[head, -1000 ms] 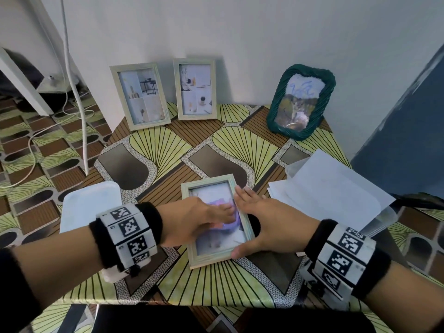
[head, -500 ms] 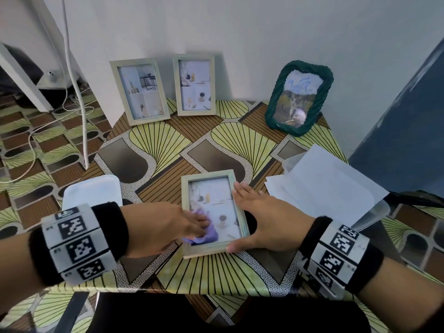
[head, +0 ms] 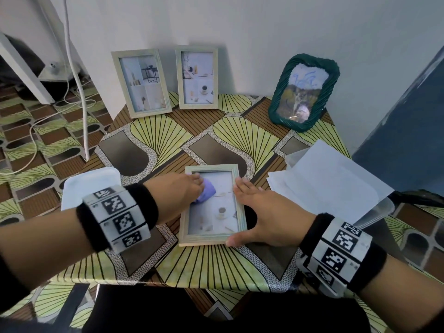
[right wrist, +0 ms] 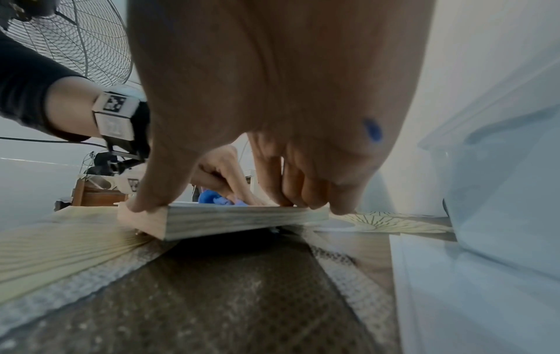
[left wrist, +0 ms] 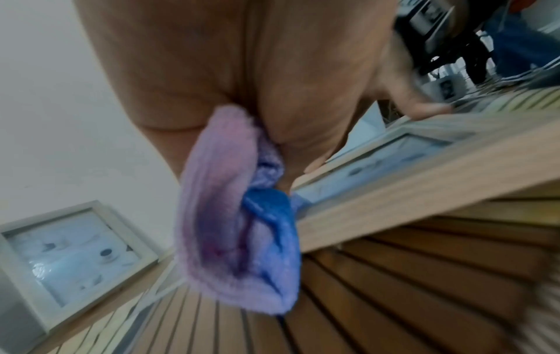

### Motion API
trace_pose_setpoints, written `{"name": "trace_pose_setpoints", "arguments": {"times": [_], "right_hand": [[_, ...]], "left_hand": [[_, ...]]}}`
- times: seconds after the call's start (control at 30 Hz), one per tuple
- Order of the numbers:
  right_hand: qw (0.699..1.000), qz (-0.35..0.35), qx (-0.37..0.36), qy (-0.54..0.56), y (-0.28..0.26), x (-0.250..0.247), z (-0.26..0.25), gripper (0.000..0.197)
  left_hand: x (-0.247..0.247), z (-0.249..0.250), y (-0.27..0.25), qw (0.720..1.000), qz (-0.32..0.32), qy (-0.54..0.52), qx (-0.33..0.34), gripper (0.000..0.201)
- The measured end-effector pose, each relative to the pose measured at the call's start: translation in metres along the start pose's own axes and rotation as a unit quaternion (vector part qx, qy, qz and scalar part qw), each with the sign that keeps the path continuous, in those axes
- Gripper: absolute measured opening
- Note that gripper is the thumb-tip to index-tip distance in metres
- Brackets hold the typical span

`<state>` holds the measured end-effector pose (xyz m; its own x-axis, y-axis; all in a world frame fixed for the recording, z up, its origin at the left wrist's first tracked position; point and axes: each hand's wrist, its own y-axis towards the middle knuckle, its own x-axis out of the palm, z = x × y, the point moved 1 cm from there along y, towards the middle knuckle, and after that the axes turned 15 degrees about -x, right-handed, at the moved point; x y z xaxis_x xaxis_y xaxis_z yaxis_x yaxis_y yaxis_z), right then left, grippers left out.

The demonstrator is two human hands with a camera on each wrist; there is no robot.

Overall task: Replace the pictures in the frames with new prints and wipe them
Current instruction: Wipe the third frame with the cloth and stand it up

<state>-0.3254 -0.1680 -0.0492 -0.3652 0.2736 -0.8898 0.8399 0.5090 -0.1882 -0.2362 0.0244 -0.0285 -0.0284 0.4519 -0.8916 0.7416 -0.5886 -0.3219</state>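
Note:
A light wooden picture frame lies flat on the patterned table, glass side up with a print inside. My left hand grips a bunched purple cloth and presses it on the glass near the frame's upper left corner. My right hand lies along the frame's right edge, fingers straight on the rail and thumb at the lower right corner. The left wrist view shows the cloth tucked under my palm beside the frame. In the right wrist view my fingers press on the frame.
Two light wooden frames and a green woven frame lean on the wall at the back. White sheets lie over a clear container on the right. A white tray sits at the left edge.
My left hand slid the cloth from the middle of the glass down to its lower left, then up to the upper left corner. The right hand stayed on the frame's right edge.

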Motion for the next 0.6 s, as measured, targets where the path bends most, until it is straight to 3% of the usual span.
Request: {"name": "trace_pose_setpoints", "arguments": {"times": [0.13,0.47,0.6], "right_hand": [[1.0,0.008,0.0,-0.004,0.002,0.0,0.001,0.125],[1.0,0.012,-0.001,-0.021,0.004,-0.001,-0.002,0.127],[1.0,0.013,-0.001,-0.009,0.003,-0.004,-0.003,0.125]], "left_hand": [[-0.006,0.001,0.016,1.0,0.013,0.016,-0.018,0.04],[0.007,0.033,0.021,0.999,0.018,-0.03,-0.013,0.065],[0.001,0.029,0.028,0.993,0.022,-0.114,-0.01,0.064]]}}
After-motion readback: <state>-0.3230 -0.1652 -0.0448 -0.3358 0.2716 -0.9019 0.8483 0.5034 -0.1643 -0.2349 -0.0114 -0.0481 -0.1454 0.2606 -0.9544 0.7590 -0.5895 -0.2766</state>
